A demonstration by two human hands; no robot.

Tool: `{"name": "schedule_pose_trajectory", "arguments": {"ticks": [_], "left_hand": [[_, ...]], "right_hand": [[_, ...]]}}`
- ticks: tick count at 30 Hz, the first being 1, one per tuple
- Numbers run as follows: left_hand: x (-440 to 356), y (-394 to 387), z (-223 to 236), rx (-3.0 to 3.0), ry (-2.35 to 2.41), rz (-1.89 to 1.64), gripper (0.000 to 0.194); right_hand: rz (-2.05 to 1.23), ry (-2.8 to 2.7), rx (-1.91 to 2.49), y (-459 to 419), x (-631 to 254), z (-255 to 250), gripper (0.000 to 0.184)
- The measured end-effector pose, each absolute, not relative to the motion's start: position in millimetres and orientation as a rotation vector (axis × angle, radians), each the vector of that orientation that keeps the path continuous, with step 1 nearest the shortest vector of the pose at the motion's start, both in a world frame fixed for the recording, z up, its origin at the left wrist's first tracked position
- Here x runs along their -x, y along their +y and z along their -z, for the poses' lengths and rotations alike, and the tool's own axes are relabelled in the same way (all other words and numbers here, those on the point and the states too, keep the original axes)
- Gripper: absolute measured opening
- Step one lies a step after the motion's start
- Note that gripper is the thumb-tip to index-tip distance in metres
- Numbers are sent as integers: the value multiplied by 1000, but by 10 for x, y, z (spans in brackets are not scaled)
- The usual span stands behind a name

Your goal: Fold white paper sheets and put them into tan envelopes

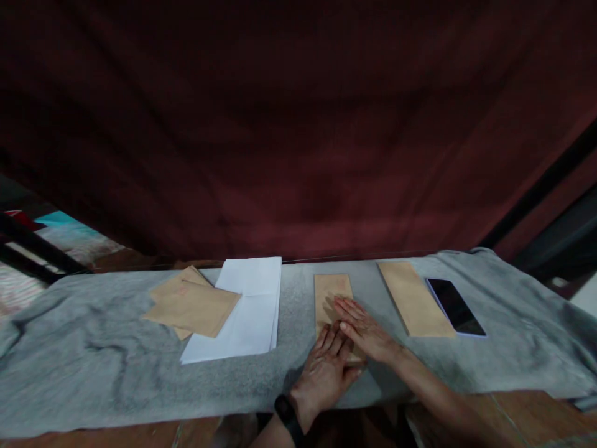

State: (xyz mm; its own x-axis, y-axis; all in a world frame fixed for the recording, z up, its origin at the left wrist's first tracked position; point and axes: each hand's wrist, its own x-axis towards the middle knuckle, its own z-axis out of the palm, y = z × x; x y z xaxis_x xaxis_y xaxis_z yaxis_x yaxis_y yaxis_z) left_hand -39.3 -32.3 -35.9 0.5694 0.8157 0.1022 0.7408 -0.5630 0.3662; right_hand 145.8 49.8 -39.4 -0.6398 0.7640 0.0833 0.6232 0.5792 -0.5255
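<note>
A brown paper envelope [330, 288] lies lengthwise in front of me on the grey cloth. My left hand [326, 367], with a black band at the wrist, rests flat on its lower part, fingers stretched out. Across its middle and right edge lies my right hand [366, 330], also flat, its fingers pointing up and left. The two hands touch or nearly touch, and they cover much of the envelope. Left of them is a stack of white paper sheets [249, 311]. Several brown envelopes [200, 307] lie loosely overlapping on the stack's left side.
On the right lies a neat stack of brown envelopes [415, 302], with a dark-screened phone [457, 308] in a light purple case beside it. A wrinkled grey cloth [93, 361] covers the narrow surface. Behind it hangs a dark red curtain [298, 137].
</note>
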Motion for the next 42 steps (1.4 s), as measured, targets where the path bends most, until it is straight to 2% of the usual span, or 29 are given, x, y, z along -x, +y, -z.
{"name": "schedule_pose_trajectory", "arguments": {"ticks": [6,15,20,34,42], "left_hand": [[399,-327,348,-2505,1278,-326,69],[423,-318,425,-2587,1268,-317,69],[421,-308,435,-2586,1265,-302,68],[406,-289,348,-2497,1274,-301,64],[478,-284,223,-2485,1172,-408,45]], "right_hand": [[-611,-2616,1054,914,-1277,446,54],[-499,-2483,1218,1392,-1225,570,55],[-508,-2504,1217,1223,-1220,586,62],[-768,-2552,1179,496,-1437,412,62],[-796,-2487,1218,191,-1542,407,61]]}}
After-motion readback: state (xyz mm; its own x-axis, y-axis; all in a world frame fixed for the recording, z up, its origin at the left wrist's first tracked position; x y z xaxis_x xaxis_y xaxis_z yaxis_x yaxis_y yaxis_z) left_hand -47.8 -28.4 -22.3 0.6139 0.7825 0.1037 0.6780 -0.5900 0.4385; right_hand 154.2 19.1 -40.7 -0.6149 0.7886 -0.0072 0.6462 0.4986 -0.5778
